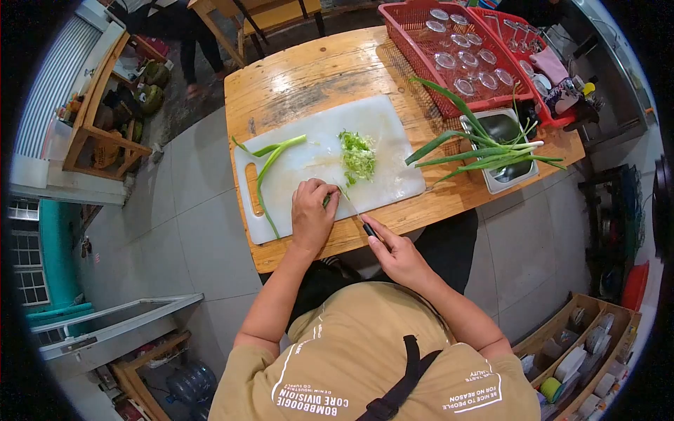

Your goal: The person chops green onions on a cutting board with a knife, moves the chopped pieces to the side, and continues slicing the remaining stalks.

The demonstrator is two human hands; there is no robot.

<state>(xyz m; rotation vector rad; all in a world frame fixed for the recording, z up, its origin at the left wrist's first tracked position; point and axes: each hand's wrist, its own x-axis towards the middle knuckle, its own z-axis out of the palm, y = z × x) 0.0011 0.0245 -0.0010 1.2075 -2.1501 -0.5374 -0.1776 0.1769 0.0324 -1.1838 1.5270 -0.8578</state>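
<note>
Right hand (397, 254) nearest, clenched on knife (365, 226), blade just beside onion bit (327, 201) pinched under left hand (311, 212). Worked close to board's (316, 133) front edge; chopped pile (358, 154) just beyond blade, bare board btwn left hand & spare stalk (270, 165).

Red basket (407, 42) of glasses (446, 61)

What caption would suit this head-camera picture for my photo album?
Left hand steadies a green onion on the white cutting board while the right hand holds a knife near a chopped pile.
</note>
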